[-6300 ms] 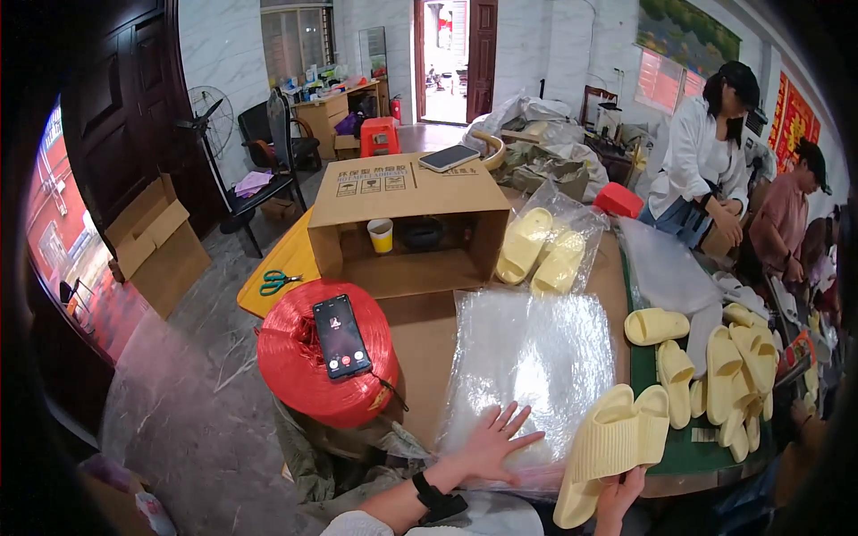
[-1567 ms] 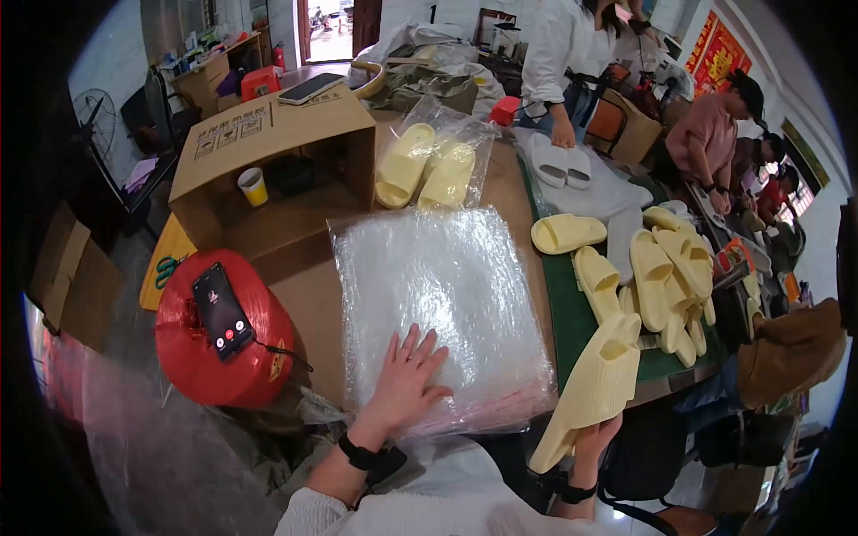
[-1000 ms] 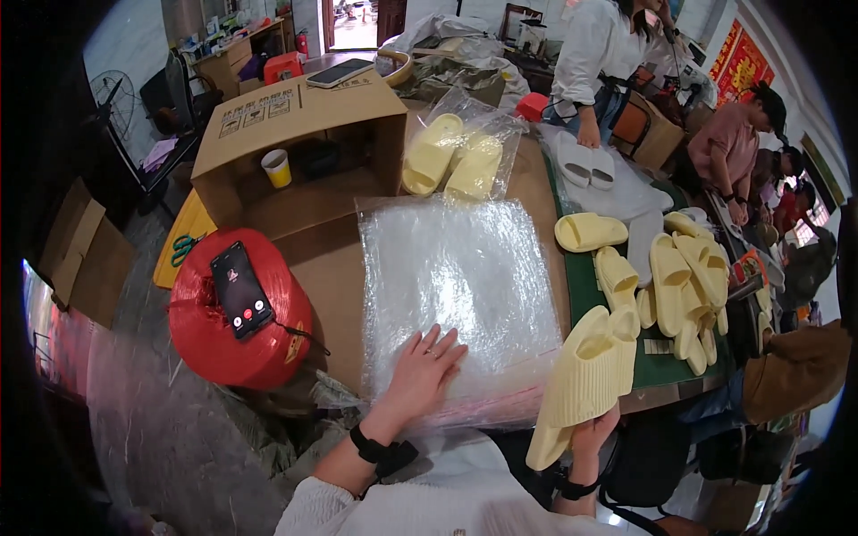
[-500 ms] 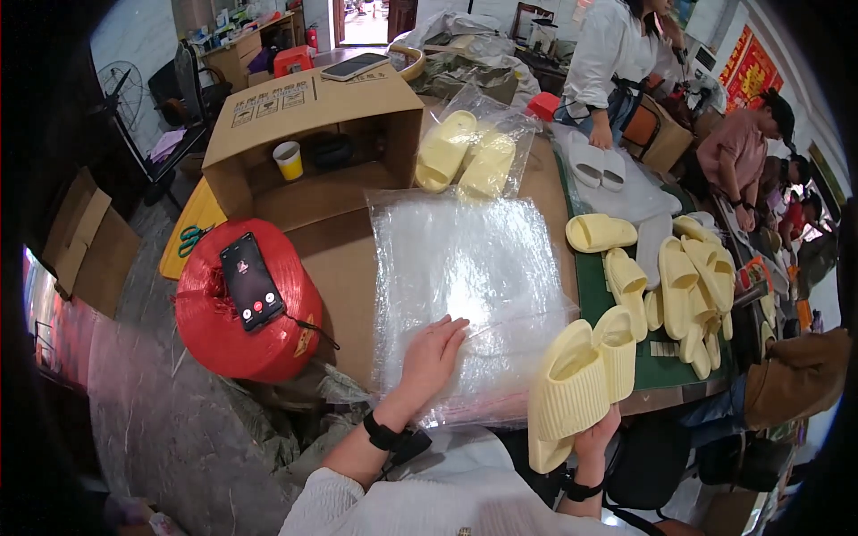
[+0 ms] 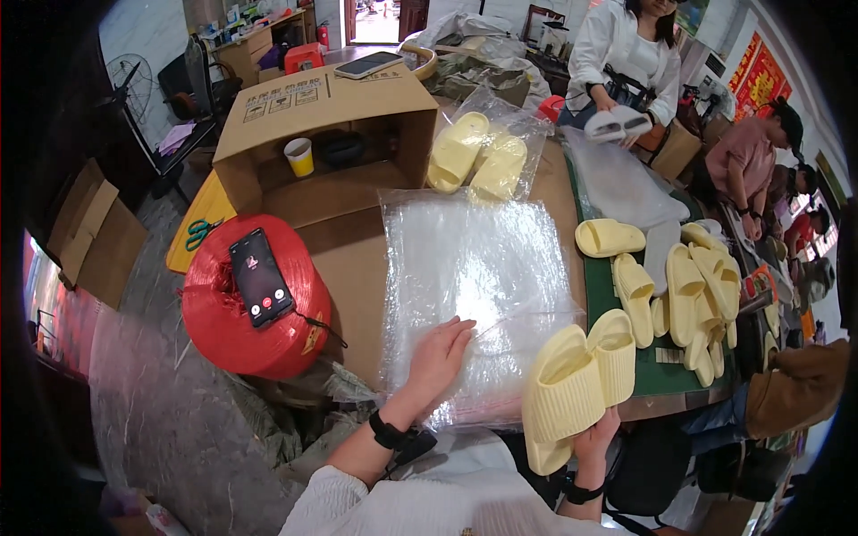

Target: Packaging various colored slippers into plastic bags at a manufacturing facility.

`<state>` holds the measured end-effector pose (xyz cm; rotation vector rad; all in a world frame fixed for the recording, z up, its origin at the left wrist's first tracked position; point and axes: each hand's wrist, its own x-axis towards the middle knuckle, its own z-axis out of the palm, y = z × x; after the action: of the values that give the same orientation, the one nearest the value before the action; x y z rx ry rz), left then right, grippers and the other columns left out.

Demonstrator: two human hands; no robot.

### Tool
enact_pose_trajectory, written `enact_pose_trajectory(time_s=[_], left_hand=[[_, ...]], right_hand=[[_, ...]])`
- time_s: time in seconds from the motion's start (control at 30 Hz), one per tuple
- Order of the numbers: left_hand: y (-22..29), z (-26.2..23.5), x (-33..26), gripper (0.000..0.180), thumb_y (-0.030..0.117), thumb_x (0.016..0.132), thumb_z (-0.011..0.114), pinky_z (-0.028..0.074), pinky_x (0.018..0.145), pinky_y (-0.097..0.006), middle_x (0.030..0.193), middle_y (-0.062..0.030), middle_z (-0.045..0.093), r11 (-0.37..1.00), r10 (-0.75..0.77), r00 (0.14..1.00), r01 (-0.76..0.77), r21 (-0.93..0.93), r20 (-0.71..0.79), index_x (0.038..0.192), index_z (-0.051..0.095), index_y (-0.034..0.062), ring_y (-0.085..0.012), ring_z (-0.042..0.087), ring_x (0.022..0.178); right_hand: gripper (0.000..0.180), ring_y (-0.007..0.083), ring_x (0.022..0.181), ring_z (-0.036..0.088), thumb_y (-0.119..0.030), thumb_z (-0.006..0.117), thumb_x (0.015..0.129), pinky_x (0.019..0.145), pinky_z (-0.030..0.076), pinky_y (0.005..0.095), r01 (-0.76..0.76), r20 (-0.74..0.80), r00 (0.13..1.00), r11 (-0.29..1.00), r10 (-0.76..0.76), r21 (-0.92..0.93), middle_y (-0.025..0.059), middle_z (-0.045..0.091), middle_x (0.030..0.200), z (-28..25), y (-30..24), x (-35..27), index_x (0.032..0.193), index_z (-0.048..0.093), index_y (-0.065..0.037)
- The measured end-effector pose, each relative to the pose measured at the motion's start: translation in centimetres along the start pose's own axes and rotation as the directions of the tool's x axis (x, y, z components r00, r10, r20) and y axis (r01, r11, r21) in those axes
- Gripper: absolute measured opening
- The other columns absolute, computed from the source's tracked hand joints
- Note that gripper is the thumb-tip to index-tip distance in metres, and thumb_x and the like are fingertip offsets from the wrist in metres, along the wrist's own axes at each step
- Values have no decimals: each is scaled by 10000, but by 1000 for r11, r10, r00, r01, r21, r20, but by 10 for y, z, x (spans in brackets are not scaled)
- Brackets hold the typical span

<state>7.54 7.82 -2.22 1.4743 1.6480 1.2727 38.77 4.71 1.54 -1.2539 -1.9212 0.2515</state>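
My left hand (image 5: 440, 359) rests flat on a stack of clear plastic bags (image 5: 474, 255), its fingers stretched out together. At the lower right, my right hand (image 5: 597, 436) grips a pair of pale yellow slippers (image 5: 565, 393) from below, with the ribbed straps facing me. The pair is held beside the bags' right edge, and my right fingers are partly hidden behind it. Beyond the bags lies another yellow pair in a clear bag (image 5: 478, 156). Several loose yellow slippers (image 5: 686, 295) are heaped on the green mat (image 5: 594, 277) to the right.
Left of the bags, a phone (image 5: 261, 277) lies on a red roll of twine (image 5: 214, 335), near green-handled scissors (image 5: 204, 234). An open cardboard box (image 5: 313, 107) stands behind, holding a paper cup (image 5: 299, 157). Across the table, a person (image 5: 626, 62) holds light grey slippers (image 5: 617, 123).
The person across the table has lifted the light grey slippers off the plastic. My view has shifted slightly; my left hand stays on the bags and my right keeps hold of the yellow slippers.
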Motion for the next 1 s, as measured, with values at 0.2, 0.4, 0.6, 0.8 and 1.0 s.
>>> enact_pose_trajectory(time_s=[0.2, 0.4, 0.6, 0.8, 1.0], left_hand=[[6, -1, 2, 353, 274, 1042, 508, 453, 1071, -437, 1270, -239, 667, 995, -82, 996, 84, -57, 37, 1237, 702, 52, -374, 573, 1294], [5, -2, 1, 367, 283, 1047, 507, 465, 1050, -419, 1268, -236, 669, 987, -128, 991, 132, -92, 48, 1262, 686, 46, -377, 602, 1250], [-1, -2, 3, 370, 276, 1053, 500, 503, 961, -390, 1190, -216, 706, 965, -145, 987, 155, -211, 61, 1270, 675, 33, -343, 672, 1121], [-8, 0, 5, 373, 285, 1055, 502, 502, 965, -384, 1191, -209, 707, 952, -170, 982, 186, -245, 87, 1269, 675, 32, -327, 674, 1124], [8, -11, 7, 401, 285, 1050, 555, 472, 1048, -356, 1283, -205, 682, 961, -207, 964, 232, -148, 167, 1315, 650, 1, -283, 634, 1229]], right_hand=[[372, 477, 1268, 559, -200, 628, 927, 1052, 460, 489, -1, 44, 999, 1000, 2, -15, 238, 631, 1334, -1, -3, 0, 1243, 669, -8], [395, 485, 1261, 551, -154, 634, 892, 1040, 460, 503, -27, 118, 993, 1000, 29, -13, 243, 610, 1350, -1, -7, -1, 1260, 656, -11], [405, 431, 999, 662, -92, 647, 814, 822, 539, 485, 109, 112, 989, 988, -96, -112, 215, 687, 1133, 3, -21, 10, 1211, 667, -13], [419, 382, 805, 668, -78, 672, 784, 669, 537, 443, 53, 189, 981, 990, -28, -128, 196, 675, 980, 9, -8, -1, 1199, 668, -20], [408, 349, 684, 630, -93, 696, 805, 588, 506, 427, 19, 210, 978, 994, 4, -105, 177, 633, 874, 15, -18, 4, 1203, 656, -11]])
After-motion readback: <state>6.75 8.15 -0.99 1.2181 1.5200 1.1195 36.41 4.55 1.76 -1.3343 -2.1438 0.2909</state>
